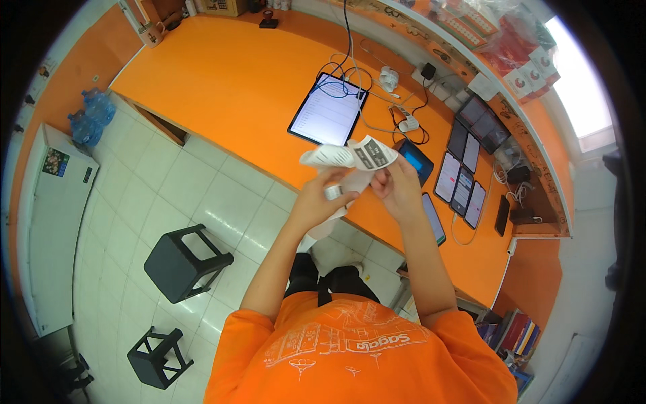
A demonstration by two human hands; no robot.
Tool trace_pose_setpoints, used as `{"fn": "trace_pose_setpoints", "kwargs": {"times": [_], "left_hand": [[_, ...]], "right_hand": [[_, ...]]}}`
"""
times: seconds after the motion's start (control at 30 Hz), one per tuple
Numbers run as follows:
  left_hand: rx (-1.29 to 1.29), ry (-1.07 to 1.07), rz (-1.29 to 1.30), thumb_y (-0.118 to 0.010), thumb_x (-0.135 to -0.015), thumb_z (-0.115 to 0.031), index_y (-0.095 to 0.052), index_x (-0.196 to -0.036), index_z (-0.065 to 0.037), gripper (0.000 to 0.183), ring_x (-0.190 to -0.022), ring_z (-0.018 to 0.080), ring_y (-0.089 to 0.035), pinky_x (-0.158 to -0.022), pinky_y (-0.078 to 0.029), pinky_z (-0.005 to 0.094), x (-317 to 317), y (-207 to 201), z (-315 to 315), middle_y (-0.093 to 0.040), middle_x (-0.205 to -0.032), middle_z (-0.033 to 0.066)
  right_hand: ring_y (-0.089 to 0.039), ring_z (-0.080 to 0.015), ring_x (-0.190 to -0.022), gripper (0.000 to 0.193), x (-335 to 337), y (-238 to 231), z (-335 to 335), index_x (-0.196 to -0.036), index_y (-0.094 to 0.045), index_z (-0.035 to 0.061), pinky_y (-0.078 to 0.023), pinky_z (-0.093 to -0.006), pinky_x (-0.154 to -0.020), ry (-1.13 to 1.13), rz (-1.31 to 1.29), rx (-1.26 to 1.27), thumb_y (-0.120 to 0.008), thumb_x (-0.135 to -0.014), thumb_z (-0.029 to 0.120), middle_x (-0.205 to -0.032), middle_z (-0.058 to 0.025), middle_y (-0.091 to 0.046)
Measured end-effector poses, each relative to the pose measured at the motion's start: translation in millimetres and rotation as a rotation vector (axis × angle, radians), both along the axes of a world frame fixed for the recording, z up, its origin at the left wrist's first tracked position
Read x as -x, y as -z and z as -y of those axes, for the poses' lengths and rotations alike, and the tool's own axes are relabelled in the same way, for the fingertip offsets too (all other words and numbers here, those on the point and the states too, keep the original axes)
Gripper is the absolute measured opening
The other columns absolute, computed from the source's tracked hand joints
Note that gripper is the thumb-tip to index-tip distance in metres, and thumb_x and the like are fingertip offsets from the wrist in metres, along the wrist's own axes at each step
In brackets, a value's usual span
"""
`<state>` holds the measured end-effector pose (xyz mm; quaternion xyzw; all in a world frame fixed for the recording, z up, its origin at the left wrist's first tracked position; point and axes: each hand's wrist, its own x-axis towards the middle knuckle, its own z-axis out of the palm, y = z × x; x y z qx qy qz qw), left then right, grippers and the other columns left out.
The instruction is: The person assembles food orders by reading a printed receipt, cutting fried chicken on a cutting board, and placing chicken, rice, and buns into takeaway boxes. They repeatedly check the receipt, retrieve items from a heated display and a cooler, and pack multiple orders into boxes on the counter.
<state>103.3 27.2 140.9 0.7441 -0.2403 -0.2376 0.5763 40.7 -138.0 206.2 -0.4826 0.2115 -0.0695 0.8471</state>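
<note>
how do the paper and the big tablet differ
Shape: the paper is curled and bent, while the tablet is flat and rectangular.
Place: the paper is held up in the left hand; the tablet lies on the orange desk.
Look: the paper has dark printed patches, whereas the tablet has a lit screen with a dark rim.
Both show dark marks on a pale ground.

Fine print on the paper [373,154] is too small to read, like the lines on the tablet [326,113] and phones [462,190]. Some fingers of the left hand [315,200] are hidden; the lower edge cuts off the shirt [377,370].
</note>
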Motion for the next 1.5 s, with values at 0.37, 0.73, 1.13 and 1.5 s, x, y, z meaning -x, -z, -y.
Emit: {"fn": "trace_pose_setpoints", "kwargs": {"times": [0.37, 0.73, 1.13, 1.5], "left_hand": [[0.128, 0.830, -0.766, -0.066, -0.088, -0.034, -0.064, -0.106, -0.001, 0.038, -0.079, 0.0069, -0.056, -0.069, -0.047, 0.0233, 21, 23, -54, -0.064, -0.088, 0.0007], [0.998, 0.376, -1.337, -0.057, -0.089, -0.024, -0.047, -0.073, -0.010, 0.024, -0.039, 0.0062, -0.030, -0.048, -0.026, 0.0249, 65, 22, -137, -0.043, -0.047, -0.0056], [1.025, 0.420, -1.606, -0.047, -0.093, -0.028, -0.044, -0.072, -0.013, 0.026, -0.039, 0.0068, -0.026, -0.053, -0.027, 0.0240, 87, 2, -127, -0.039, -0.047, -0.0080], [-0.112, 0.311, -1.167, -0.068, -0.084, -0.041, -0.066, -0.099, -0.002, 0.041, -0.063, 0.0100, -0.057, -0.058, -0.045, 0.0236, 65, 64, -206, -0.062, -0.074, 0.0026]], "right_hand": [[-0.049, -0.0075, -0.056, 0.016, 26, 43, 96, -0.075, -0.060, 0.0017, -0.040, -0.0228, -0.054, 0.513, -0.210, 0.900, -0.069, -0.079, 0.015, -0.063, 0.0006, -0.053], [-0.055, -0.0255, -0.103, 0.031, 72, 54, 16, -0.102, -0.056, 0.0098, -0.044, -0.0448, -0.092, 0.277, -0.118, -0.717, -0.060, -0.090, 0.038, -0.105, -0.0087, -0.058], [-0.049, -0.0108, -0.080, 0.032, 15, 58, -74, -0.113, -0.052, 0.0111, -0.042, -0.0319, -0.085, -0.237, 0.269, -1.061, -0.067, -0.086, 0.019, -0.078, 0.0044, -0.046], [-0.052, -0.0111, -0.078, 0.029, -8, -3, 34, -0.113, -0.058, 0.0118, -0.045, -0.0281, -0.070, 0.186, 0.431, -0.337, -0.061, -0.091, 0.031, -0.086, 0.0028, -0.053]]}}
